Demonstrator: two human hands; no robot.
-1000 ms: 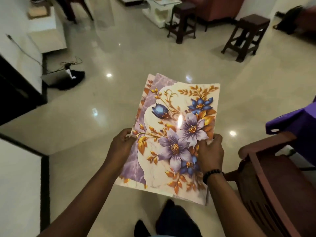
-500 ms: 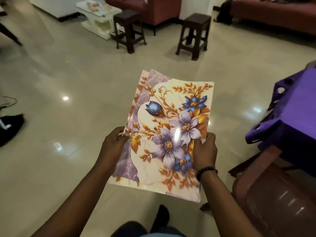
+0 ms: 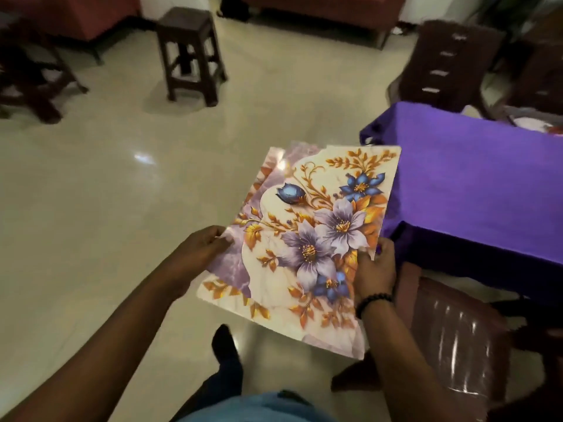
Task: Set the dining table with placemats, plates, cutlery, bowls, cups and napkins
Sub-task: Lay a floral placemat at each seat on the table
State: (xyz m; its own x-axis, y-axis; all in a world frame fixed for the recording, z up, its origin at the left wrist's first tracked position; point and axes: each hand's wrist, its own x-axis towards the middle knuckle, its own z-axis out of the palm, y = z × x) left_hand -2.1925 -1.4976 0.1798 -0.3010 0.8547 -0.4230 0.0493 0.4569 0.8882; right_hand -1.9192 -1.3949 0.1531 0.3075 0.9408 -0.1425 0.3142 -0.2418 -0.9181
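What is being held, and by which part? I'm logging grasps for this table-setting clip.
The floral placemats, held off the floor by both long side edges: the left hand pinches the left edge, the right hand grips the right edge.

We cannot count the stacked placemats (image 3: 307,239); their far corner covers the purple table (image 3: 475,184) edge. Right frame edge crops the table. Far chairs (image 3: 451,65) blurred.
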